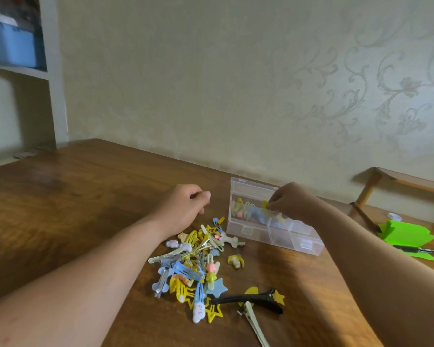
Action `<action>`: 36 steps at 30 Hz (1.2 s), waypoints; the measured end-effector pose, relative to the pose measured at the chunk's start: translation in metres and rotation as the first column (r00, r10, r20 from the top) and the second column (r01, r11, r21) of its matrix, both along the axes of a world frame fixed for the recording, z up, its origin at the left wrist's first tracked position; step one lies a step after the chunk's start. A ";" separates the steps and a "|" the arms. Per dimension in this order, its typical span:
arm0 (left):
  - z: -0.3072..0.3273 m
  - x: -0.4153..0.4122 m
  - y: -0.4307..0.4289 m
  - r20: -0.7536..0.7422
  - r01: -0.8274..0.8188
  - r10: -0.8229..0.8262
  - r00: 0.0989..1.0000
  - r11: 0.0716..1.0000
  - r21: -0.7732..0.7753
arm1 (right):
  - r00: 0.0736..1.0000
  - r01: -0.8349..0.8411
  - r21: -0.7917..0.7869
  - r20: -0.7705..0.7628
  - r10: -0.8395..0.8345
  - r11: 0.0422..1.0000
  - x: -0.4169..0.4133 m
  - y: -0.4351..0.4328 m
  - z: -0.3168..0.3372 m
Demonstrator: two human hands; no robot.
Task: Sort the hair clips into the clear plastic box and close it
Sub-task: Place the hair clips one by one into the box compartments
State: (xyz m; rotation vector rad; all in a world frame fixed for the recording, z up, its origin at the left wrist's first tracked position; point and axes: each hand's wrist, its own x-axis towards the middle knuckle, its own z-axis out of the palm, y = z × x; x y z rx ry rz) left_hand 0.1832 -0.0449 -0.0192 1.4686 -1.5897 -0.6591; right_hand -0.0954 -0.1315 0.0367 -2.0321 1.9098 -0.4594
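Brown wood throughout: on the counter (73, 196), nearest us, a black clip (246, 300) crosses a pale long clip (254, 324), right of centre. Just beyond, we see the pile of hair clips (193, 266), a yellow, blue and white mix. The left hand (186, 206) is past the pile, fingers loosely curled, nothing in it. The clear plastic box (273, 229) is right of the pile, lid up, with clips in its far compartment. The right hand (290, 199) is over that compartment, pinching a yellow clip (265, 204). Green paper (406, 236) lies far right.

Wooden table (90, 186) against pale scroll-patterned wall (211, 83), white shelf (53, 71).
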 end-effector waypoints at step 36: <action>0.000 -0.001 0.005 0.002 0.002 -0.002 1.000 1.000 -0.010 | 0.834 -0.525 0.078 -0.151 0.530 0.848 0.043 0.141 -0.008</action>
